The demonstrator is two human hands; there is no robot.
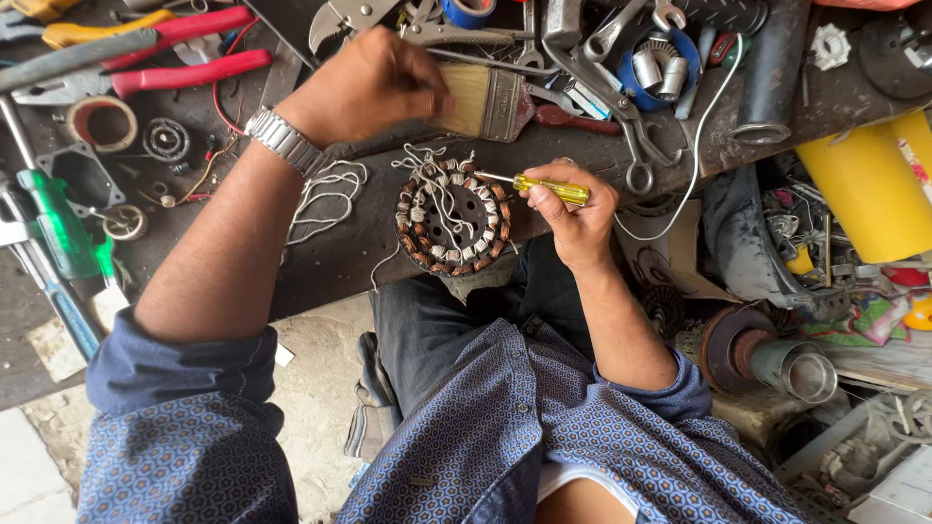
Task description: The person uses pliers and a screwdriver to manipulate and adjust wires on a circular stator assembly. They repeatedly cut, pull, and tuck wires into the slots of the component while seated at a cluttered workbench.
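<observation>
- Yellow plastic is what the right hand [575,215] is closed on: the handle of a small screwdriver [549,186] is pinched between thumb and fingers, and its thin shaft is pointed at the rim of the wound stator [453,217].
- Pale bristles are seen beside the left hand [361,85]; its fingers are curled tightly around the handle of a flat paintbrush [482,101], which is held just above the stator.
- The stator is laid at the near edge of the dark workbench [369,243], in front of the person's lap, between both hands.
- As a judgement, the work is only partly done: copper coils are seated all around the ring, but loose white tie cord [424,160] is left untidy on top, and more cord [326,192] is lying beside it, so tying and cleaning seem to be left.
- Counted: one stator, one screwdriver, one paintbrush, two hands.
- Farther out, one pair of red-handled pliers [184,49], one blue tape roll [661,68] with metal parts inside, one green tool [58,225] and one yellow cylinder [869,184] are seen.
</observation>
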